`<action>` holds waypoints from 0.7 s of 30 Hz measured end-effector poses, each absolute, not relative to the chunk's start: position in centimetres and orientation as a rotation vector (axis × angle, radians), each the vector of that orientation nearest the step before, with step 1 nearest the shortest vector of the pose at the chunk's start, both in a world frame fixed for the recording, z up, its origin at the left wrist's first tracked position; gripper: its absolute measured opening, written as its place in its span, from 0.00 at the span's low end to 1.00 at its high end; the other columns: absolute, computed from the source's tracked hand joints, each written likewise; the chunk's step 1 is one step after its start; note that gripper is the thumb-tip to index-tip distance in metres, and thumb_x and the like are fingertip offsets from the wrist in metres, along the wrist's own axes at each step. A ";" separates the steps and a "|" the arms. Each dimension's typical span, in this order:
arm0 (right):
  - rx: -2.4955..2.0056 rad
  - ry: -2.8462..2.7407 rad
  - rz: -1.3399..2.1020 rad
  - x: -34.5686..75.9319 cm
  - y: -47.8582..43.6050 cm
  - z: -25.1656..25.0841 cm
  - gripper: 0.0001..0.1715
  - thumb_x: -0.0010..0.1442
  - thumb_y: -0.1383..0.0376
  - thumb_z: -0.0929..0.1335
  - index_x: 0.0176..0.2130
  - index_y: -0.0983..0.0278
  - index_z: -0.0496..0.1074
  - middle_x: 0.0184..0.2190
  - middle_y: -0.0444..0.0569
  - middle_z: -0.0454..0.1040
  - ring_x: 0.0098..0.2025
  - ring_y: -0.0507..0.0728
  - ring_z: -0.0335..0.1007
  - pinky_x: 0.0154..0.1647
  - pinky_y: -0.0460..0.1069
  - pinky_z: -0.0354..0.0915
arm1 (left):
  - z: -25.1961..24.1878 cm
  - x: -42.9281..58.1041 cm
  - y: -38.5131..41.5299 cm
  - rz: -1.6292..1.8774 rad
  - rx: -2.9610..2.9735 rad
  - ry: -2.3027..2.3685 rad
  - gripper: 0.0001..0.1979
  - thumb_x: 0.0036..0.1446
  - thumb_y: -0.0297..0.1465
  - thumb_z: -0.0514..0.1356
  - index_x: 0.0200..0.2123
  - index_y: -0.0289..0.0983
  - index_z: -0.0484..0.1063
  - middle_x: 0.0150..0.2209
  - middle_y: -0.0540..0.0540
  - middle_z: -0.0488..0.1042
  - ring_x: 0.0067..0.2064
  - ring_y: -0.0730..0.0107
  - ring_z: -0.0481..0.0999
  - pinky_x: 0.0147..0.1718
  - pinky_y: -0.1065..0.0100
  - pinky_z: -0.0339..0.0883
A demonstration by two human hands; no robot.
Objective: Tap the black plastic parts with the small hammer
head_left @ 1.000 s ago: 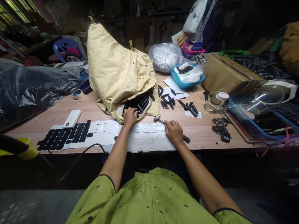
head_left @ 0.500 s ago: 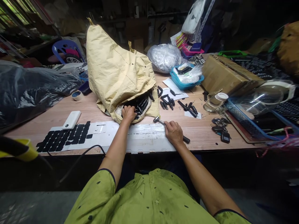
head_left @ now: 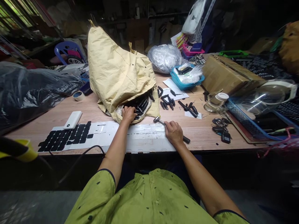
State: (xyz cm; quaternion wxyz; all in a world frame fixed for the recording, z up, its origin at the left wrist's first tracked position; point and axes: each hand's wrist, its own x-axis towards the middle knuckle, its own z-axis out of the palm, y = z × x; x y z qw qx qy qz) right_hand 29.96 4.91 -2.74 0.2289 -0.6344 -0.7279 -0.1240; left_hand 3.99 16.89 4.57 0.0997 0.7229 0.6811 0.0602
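Note:
At the mouth of a large cream-coloured sack (head_left: 119, 65), my left hand (head_left: 129, 114) rests with its fingers curled down among black, tube-like parts (head_left: 143, 105). Its fingertips are hidden, so what it grips does not show. My right hand (head_left: 174, 132) is closed round a small hammer (head_left: 160, 120), whose metal head points to the left and whose dark handle end sticks out past the palm. Beneath and between the hands lies a white, tape-covered strip (head_left: 149, 137) along the table's front edge. Loose black parts (head_left: 167, 101) lie on paper right of the sack.
At left are black pads (head_left: 56, 140), a white power bank (head_left: 73, 120) and a tape roll (head_left: 78, 95). To the right stand a turquoise basket (head_left: 187, 83), a cardboard box (head_left: 226, 74), a glass jar (head_left: 216, 102), keys (head_left: 225, 137) and a blue tray (head_left: 247, 123).
Both hands stay in place, the left at the sack's mouth and the right on the hammer. The view shifts very slightly.

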 end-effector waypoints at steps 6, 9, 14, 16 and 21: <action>-1.740 -2.001 -0.327 30.0 4.9 -2.7 0.16 0.66 0.68 0.63 0.49 0.61 0.76 0.35 0.51 0.69 0.39 0.59 0.59 0.39 0.50 0.53 | 4.3 3.8 16.9 0.164 2.131 1.970 0.07 0.60 0.35 0.63 0.40 0.43 0.80 0.50 0.42 0.76 0.57 0.47 0.63 0.56 0.51 0.55; -1.746 -2.002 -0.312 30.0 4.9 -2.7 0.16 0.66 0.68 0.63 0.49 0.61 0.76 0.35 0.51 0.69 0.40 0.59 0.59 0.39 0.51 0.54 | 4.1 3.7 16.7 0.212 2.155 1.951 0.04 0.60 0.34 0.63 0.38 0.43 0.78 0.48 0.43 0.76 0.56 0.48 0.63 0.56 0.52 0.55; -1.744 -2.002 -0.308 30.1 4.9 -2.8 0.16 0.66 0.68 0.63 0.49 0.60 0.76 0.35 0.51 0.69 0.40 0.59 0.58 0.39 0.51 0.53 | 3.9 3.7 16.3 0.267 2.173 1.924 0.06 0.61 0.32 0.62 0.41 0.43 0.77 0.47 0.43 0.77 0.56 0.49 0.64 0.56 0.51 0.56; -1.742 -1.997 -0.323 30.1 5.0 -2.8 0.16 0.66 0.68 0.63 0.48 0.60 0.76 0.35 0.51 0.69 0.40 0.59 0.58 0.38 0.51 0.53 | 3.8 3.8 16.3 0.261 2.172 1.947 0.06 0.61 0.32 0.63 0.41 0.43 0.78 0.47 0.41 0.76 0.56 0.48 0.64 0.56 0.51 0.56; -1.741 -1.998 -0.347 30.1 4.9 -2.8 0.16 0.66 0.68 0.63 0.48 0.60 0.76 0.35 0.51 0.69 0.39 0.59 0.58 0.38 0.51 0.53 | 3.3 3.7 16.1 0.351 2.211 1.934 0.04 0.62 0.30 0.62 0.38 0.42 0.77 0.44 0.41 0.76 0.54 0.49 0.66 0.55 0.52 0.57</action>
